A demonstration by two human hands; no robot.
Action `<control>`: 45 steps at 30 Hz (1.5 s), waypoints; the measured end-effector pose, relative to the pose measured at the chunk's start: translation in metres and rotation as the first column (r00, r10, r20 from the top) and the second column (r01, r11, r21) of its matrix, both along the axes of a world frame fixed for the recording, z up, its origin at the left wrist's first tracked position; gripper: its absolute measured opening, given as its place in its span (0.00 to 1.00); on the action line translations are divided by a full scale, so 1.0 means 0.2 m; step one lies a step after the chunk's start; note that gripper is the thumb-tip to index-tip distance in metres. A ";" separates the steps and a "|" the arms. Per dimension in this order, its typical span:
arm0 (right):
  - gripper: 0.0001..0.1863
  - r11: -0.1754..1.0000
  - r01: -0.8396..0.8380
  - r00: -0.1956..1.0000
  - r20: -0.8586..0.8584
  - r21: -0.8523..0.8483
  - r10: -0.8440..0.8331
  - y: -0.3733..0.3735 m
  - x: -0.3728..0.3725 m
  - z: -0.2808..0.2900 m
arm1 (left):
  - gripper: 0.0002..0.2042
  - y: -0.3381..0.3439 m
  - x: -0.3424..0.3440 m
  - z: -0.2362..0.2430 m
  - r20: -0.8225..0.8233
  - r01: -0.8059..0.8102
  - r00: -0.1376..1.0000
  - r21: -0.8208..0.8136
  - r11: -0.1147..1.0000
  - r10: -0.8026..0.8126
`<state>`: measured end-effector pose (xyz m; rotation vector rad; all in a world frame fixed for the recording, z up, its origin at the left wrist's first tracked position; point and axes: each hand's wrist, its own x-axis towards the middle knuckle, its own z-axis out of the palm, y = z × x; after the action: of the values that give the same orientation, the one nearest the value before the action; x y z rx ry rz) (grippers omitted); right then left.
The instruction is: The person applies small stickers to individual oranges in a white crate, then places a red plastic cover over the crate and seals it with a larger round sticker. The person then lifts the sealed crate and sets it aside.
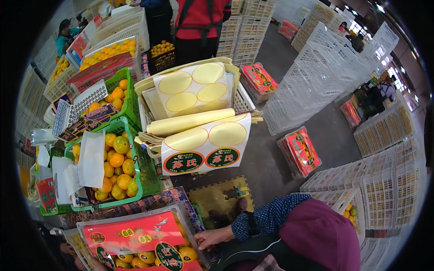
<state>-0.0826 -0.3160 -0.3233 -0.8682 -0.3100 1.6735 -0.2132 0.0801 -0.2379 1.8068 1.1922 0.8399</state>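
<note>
In front of me, a clear plastic fruit box (149,210) holds orange mandarins (147,257). A red printed card (135,235) and dark oval labels (168,255) cover part of them. At its right edge, my right hand (216,237) is closed, fingers curled against the clear rim. My right forearm wears a dotted blue sleeve (266,214), with purple cloth above the elbow. At the dim lower left, my left hand (68,249) is beside the box, its fingers mostly hidden. Sheets of oval labels (205,140) stand in and hang over a white crate beyond the box.
Green baskets of mandarins (118,160) stand on the left, with papers on them. Packed red boxes (302,151) lie on the floor to the right. White crates (316,77) are stacked beyond. A person in a red top (195,20) stands at the back. A foam mat (226,194) lies below.
</note>
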 end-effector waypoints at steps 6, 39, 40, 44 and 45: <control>0.17 0.997 0.070 0.990 0.120 0.025 -0.073 0.03 -0.03 0.01 | 0.27 -0.29 0.10 -0.11 -0.091 0.089 0.989 -0.276 0.957 -0.118; 0.20 0.350 0.913 0.290 0.937 -0.209 -0.196 -1.92 0.41 -0.09 | 0.32 -0.93 0.11 -0.30 -0.416 0.059 0.822 -0.616 0.785 -0.388; 0.20 0.319 0.923 0.290 0.935 -0.215 -0.206 -2.03 0.40 -0.08 | 0.32 -1.00 0.16 -0.29 -0.419 0.079 0.805 -0.626 0.776 -0.420; 0.21 0.187 0.930 0.353 0.910 -0.316 -0.217 -2.46 0.39 -0.04 | 0.32 -1.32 0.47 -0.29 -0.408 0.172 0.742 -0.650 0.740 -0.532; 0.21 0.144 0.939 0.338 0.913 -0.312 -0.227 -2.58 0.37 -0.03 | 0.33 -1.41 0.57 -0.28 -0.400 0.202 0.724 -0.656 0.727 -0.562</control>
<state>-0.0082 -0.8323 -0.3285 -2.0741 0.5116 0.3545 -0.0985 -0.2029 -0.2947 1.7245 1.1591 -0.3655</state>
